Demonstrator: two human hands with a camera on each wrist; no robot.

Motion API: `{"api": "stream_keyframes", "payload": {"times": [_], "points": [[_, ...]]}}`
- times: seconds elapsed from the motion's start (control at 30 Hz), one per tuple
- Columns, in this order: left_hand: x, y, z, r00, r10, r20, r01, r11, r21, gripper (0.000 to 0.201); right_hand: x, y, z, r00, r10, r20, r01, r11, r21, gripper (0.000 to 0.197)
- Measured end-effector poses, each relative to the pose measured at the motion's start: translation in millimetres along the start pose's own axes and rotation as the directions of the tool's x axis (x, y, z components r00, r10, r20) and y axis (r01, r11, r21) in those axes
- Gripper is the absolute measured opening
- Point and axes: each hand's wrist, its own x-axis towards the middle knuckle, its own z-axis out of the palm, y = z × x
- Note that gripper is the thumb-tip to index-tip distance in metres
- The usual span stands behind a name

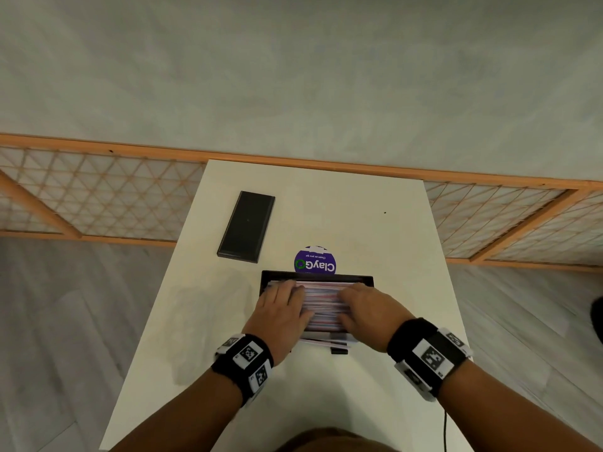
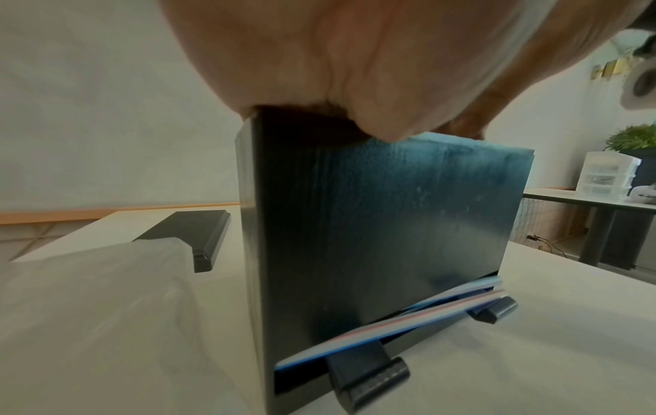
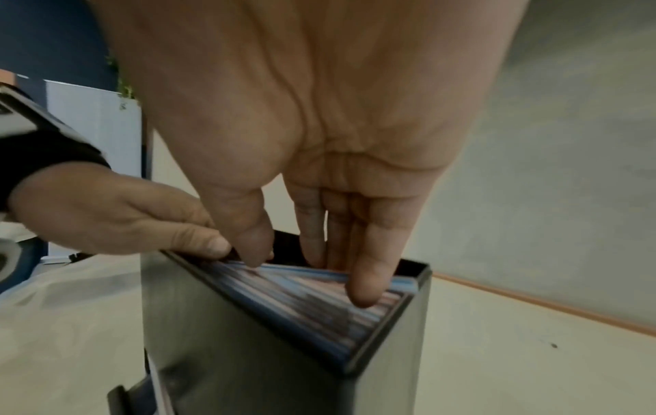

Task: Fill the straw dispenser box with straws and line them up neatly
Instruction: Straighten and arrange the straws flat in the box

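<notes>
- The straw dispenser box (image 1: 318, 278) is found upright on the white counter (image 1: 375, 223), open at the top, directly in front of the purple round sticker (image 1: 315, 261).
- The straws (image 1: 323, 301) are seen packed inside the box, nearly level with its rim; in the left wrist view a few straws lie crossed in the dispensing slot at the base of the box.
- The left hand (image 1: 283, 309) is laid over the left part of the box top and the right hand (image 1: 365, 308) over the right part, fingers extended and pressing down on the stack; nothing is gripped by either.
- Risk judged: uneven downward pressure could bend straws or push more out through the base slot, where alignment is already poor.
- Risk judged: the box could be tipped toward the person if the top is pressed off-centre.
- The black lid (image 1: 247, 226) lies well beyond and left of the box.
- Open counter is available on both sides of the box; the counter's side edges are near enough that a sideways shove should be avoided.
</notes>
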Motion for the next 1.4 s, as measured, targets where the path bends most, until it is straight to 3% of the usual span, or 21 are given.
{"api": "stream_keyframes", "payload": {"times": [0.13, 0.2, 0.33, 0.47, 0.6, 0.77, 0.93, 1.03, 1.13, 1.33, 1.4], "points": [[1.6, -1.1, 1.7, 1.0, 0.023, 0.009, -0.023, 1.0, 0.005, 0.065, 10.8, -1.8, 12.7, 0.993, 0.079, 0.085, -0.084, 0.995, 0.048, 0.027], [2.4, -2.3, 3.9, 0.999, 0.032, 0.02, -0.032, 0.999, 0.008, 0.067, 16.3, -4.3, 13.4, 0.987, 0.085, 0.138, -0.096, 0.992, 0.082, 0.02], [3.3, -3.9, 5.1, 0.998, 0.048, 0.037, -0.049, 0.999, 0.009, 0.071, 23.8, -5.8, 6.2, 0.984, 0.074, 0.162, -0.088, 0.992, 0.085, 0.027], [2.4, -2.4, 2.3, 0.998, 0.045, 0.048, -0.044, 0.999, -0.024, 0.06, 29.8, -6.4, 2.0, 0.97, 0.105, 0.218, -0.108, 0.994, 0.004, 0.037], [0.8, -1.5, 1.4, 0.998, 0.051, 0.039, -0.05, 0.998, -0.033, 0.054, 36.0, -17.5, -2.7, 0.952, 0.122, 0.282, -0.141, 0.989, 0.048, 0.046], [-0.7, -1.4, -1.5, 0.998, 0.067, -0.006, -0.067, 0.998, 0.001, 0.054, 51.8, -24.3, -4.3, 0.938, 0.139, 0.317, -0.191, 0.972, 0.139, 0.044], [-1.8, -1.1, -3.0, 0.987, 0.146, -0.072, -0.142, 0.988, 0.056, 0.037, 61.9, -25.5, 2.1, 0.925, 0.117, 0.363, -0.191, 0.966, 0.175, 0.039], [-2.4, 0.8, -9.1, 0.977, 0.181, -0.114, -0.168, 0.979, 0.116, 0.018, 64.6, -25.0, 3.6, 0.91, 0.142, 0.39, -0.238, 0.948, 0.21, 0.055], [-3.3, 4.5, -15.3, 0.975, 0.17, -0.142, -0.152, 0.98, 0.124, 0.034, 68.2, -24.3, 6.2, 0.896, 0.161, 0.413, -0.265, 0.942, 0.208, 0.077], [-1.0, 1.0, -6.0, 0.995, 0.067, -0.077, -0.064, 0.997, 0.038, 0.032, 71.6, -20.5, 4.1, 0.914, 0.113, 0.39, -0.194, 0.965, 0.175, 0.042], [-0.4, 1.1, -3.2, 0.998, 0.044, -0.04, -0.043, 0.999, 0.026, 0.041, 70.0, -20.0, 1.7, 0.921, 0.095, 0.378, -0.149, 0.982, 0.115, 0.045]]}}
